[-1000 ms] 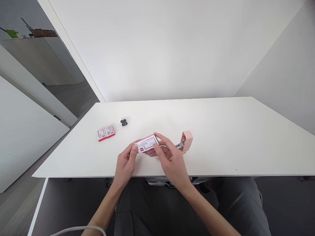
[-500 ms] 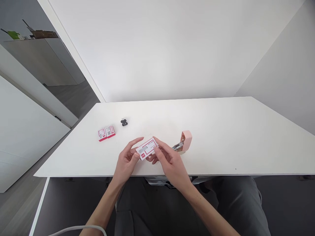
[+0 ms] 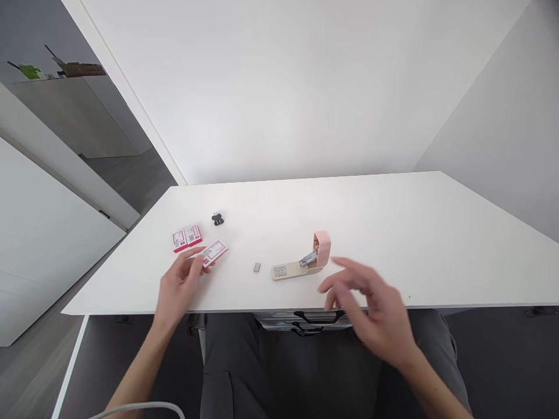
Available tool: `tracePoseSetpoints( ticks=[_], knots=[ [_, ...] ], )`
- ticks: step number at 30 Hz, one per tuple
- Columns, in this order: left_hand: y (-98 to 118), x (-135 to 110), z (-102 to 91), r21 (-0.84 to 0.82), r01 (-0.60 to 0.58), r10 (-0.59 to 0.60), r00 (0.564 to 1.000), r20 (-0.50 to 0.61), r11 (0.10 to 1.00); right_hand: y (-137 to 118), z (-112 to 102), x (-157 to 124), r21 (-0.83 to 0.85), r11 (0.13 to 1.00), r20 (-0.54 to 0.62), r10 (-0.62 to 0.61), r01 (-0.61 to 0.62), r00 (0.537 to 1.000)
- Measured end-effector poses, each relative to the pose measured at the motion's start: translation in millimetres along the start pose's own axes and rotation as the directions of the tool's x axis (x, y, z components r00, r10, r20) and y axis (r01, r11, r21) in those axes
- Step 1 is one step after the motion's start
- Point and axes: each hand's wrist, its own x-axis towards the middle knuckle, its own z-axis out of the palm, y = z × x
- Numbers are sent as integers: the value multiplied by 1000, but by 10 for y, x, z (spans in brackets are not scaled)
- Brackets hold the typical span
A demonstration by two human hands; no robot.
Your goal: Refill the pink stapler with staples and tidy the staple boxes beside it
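Note:
My left hand pinches a small white box with pink print by its left end, low over the left part of the table. Behind it lie two similar pink-and-white boxes, side by side. A stapler with a cream base rests in the middle, its pink top swung up and its metal magazine showing. Left of the stapler lies a small grey strip of staples. My right hand hovers at the stapler's right, fingers apart and holding nothing, slightly blurred.
A small black staple remover lies behind the boxes on the white table. A white wall rises at the table's back edge. Drawers with black handles are under the front edge. A pale cable crosses the left forearm.
My left hand has carried the box leftward, toward the other two. My right hand has let go of it and moved right. The staple strip and the stapler's base now show.

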Motion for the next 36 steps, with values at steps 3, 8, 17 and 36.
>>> tracePoseSetpoints(
  ticks=[3,8,17,36],
  knots=[
    [-121,160,-190,152,53,-42,996,-74,987,190,-288,130,-27,981,-216,181,-191,960],
    [-195,294,-352,333,30,2,995,-97,943,614,-628,313,-65,899,-312,395,-434,864],
    [-39,-14,-1,367,-425,423,902,90,828,948,-708,196,-136,843,-181,495,-520,850],
    [249,-71,609,286,-509,419,849,321,812,893,-694,169,-189,827,-174,503,-530,847]
  ],
)
